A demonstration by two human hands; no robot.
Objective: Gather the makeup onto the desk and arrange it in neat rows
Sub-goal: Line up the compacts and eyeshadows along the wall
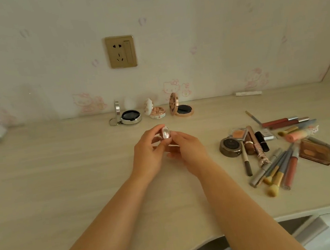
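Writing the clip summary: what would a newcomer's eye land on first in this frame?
First, the two hands at the desk's centre, left hand and right hand, together holding a small shiny silver compact above the desk. Next, the jumbled pile of brushes, lip glosses and pencils on the right. Then the tidy row of three open compacts along the wall, under the gold wall socket.

We see a small shiny silver case (165, 132) raised above the desk (61, 168), just in front of three open compacts (151, 111) standing in a row at the desk's back edge, lids upright. To the right of the silver case lies a loose pile of makeup (277, 146): brushes, lip gloss tubes, pencils, a round tin, a brown palette.
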